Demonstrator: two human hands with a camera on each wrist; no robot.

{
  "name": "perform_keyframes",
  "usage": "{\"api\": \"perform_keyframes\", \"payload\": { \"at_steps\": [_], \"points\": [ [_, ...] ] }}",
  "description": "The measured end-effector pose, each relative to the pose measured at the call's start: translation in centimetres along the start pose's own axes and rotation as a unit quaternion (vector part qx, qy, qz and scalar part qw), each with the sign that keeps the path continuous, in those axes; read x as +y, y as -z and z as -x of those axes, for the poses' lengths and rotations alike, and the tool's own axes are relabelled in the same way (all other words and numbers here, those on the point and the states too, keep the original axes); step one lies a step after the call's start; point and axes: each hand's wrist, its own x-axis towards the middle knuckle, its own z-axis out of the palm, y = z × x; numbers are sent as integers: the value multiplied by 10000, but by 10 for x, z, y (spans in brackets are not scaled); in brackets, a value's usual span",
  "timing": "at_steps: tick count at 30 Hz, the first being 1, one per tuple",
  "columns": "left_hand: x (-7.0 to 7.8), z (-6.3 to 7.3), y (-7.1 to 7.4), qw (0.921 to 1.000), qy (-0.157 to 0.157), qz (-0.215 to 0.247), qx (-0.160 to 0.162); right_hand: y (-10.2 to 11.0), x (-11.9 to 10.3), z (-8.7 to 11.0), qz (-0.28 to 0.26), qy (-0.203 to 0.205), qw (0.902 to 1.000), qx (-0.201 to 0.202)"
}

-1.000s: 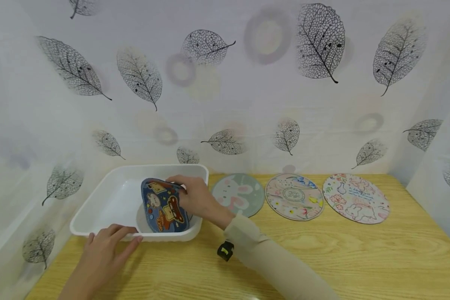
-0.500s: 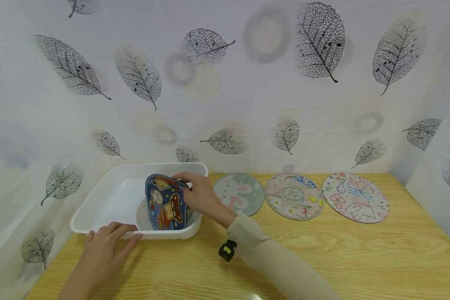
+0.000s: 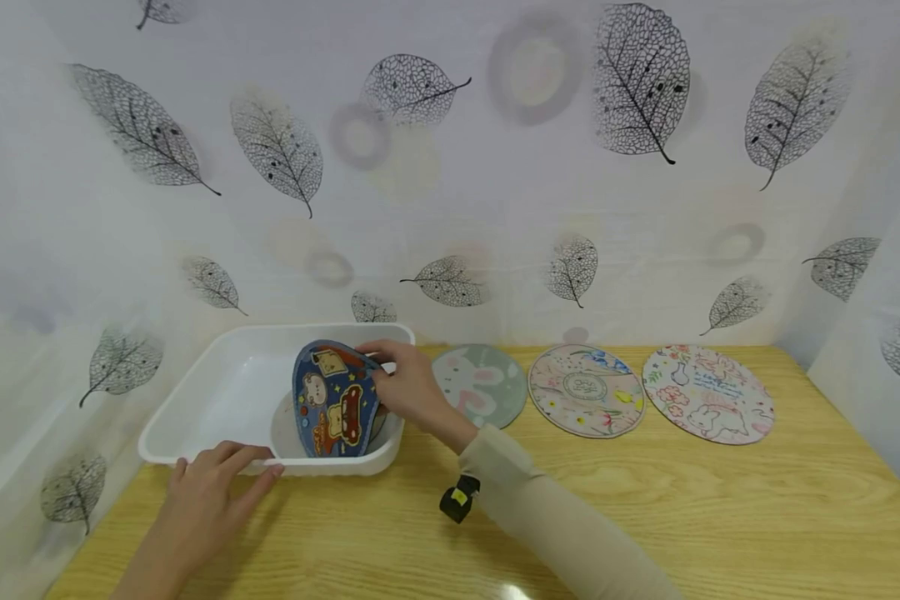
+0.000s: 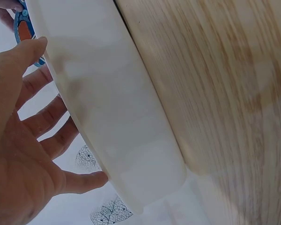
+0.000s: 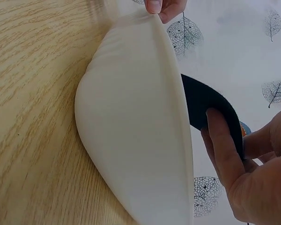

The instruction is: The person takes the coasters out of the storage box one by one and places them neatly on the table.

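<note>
My right hand (image 3: 412, 387) pinches the edge of a blue cartoon-printed mouse pad (image 3: 326, 412), tilted up and bent inside a white basin (image 3: 217, 337). In the right wrist view the pad's black back (image 5: 203, 101) shows, with fingers on that side and the thumb on the printed side. My left hand (image 3: 210, 500) grips the basin's near rim: the left wrist view has the thumb outside and several fingers reaching over to the inside. A pale round pad (image 3: 283, 429) lies under the blue one, mostly hidden.
Three round printed pads lie in a row along the back of the wooden table (image 3: 607, 500): a green rabbit pad (image 3: 487, 379), a pink floral pad (image 3: 588, 392) and a white-pink rabbit pad (image 3: 708, 396). A leaf-patterned curtain (image 3: 495, 208) stands right behind them.
My right hand has moved slightly up and to the right, raising and tilting the blue mouse pad a little. My left hand keeps its place on the rim.
</note>
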Motion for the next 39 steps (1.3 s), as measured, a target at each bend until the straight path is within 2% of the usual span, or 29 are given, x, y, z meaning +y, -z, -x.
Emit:
{"api": "perform_keyframes", "payload": {
  "at_steps": [11, 23, 30, 39],
  "points": [
    [1, -2, 2, 10000, -12, -75, -33, 3, -1, 1, -548, -369, 9978, 75],
    [1, 0, 1, 10000, 9, 16, -23, 9, -3, 3, -1076, -737, 9910, 288],
    [0, 0, 1, 10000, 60, 15, -76, 12, -5, 5, -1295, -820, 9877, 318],
    [-1, 1, 0, 10000, -23, -27, 47, 19, -5, 10, -1436, -717, 9864, 353]
  ]
}}
